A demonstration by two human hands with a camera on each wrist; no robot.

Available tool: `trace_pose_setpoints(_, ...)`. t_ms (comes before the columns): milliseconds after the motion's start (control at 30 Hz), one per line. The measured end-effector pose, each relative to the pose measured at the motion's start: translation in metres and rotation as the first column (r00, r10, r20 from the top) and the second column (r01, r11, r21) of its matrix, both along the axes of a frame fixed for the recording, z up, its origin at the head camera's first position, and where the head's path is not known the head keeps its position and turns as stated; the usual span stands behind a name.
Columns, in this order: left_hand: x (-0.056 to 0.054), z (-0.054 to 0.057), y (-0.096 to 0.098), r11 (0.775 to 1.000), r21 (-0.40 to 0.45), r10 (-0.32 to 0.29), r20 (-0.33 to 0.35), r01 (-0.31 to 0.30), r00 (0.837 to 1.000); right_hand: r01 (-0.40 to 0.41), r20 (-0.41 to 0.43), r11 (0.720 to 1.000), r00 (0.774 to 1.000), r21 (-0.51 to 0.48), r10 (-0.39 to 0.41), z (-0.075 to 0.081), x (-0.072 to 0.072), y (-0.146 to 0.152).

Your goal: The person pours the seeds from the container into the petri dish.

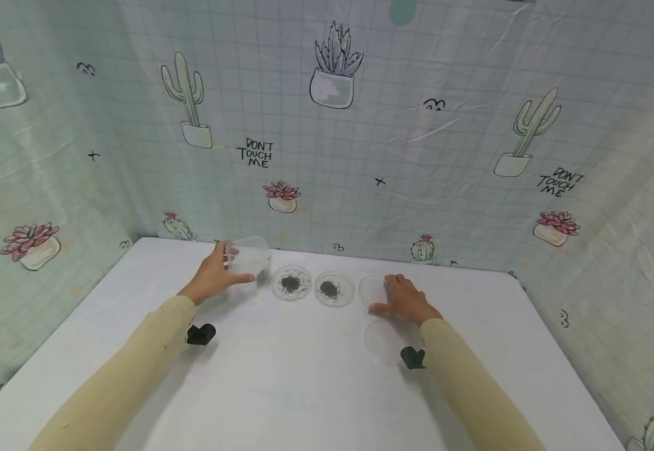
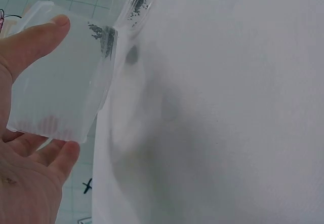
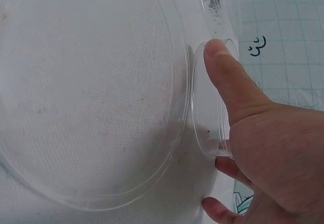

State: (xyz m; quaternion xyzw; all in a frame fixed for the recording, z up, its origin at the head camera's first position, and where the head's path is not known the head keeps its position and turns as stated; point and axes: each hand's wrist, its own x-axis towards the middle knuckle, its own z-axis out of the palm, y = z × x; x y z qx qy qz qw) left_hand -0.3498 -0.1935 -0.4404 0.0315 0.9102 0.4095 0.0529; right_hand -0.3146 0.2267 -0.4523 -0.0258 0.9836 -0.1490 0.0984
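My left hand [image 1: 218,273] grips a clear plastic tub [image 1: 255,250] at the back left of the table, thumb on one side and fingers on the other. In the left wrist view the tub [image 2: 61,87] looks frosted and tilted. My right hand [image 1: 406,299] holds a clear petri dish [image 1: 371,292] by its edge, thumb and fingers on opposite sides. Between the hands, two petri dishes stand side by side, a left one [image 1: 278,290] and a right one [image 1: 341,299], each with dark granules. Another clear round dish [image 3: 91,183] lies close to my right wrist.
The white table [image 1: 282,388] meets a patterned curtain [image 1: 383,138] along its back edge and sides. A black piece [image 1: 200,334] sits by the left wrist, and a similar black piece [image 1: 413,357] by the right.
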Motion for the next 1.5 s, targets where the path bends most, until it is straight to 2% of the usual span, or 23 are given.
trace_pose_setpoints(700, -0.001, 0.019, 0.026, 0.997, 0.043, -0.062, -0.033, 0.063, 0.998, -0.005, -0.014, 1.000, 1.000, -0.003, 0.005, -0.002, 0.000, 0.001)
trace_pose_setpoints(1500, -0.004, 0.024, 0.051, 0.989, 0.089, -0.113, -0.061, 0.119, 0.992, -0.017, -0.014, 1.000, 1.000, 0.002, 0.017, 0.007, 0.004, -0.001)
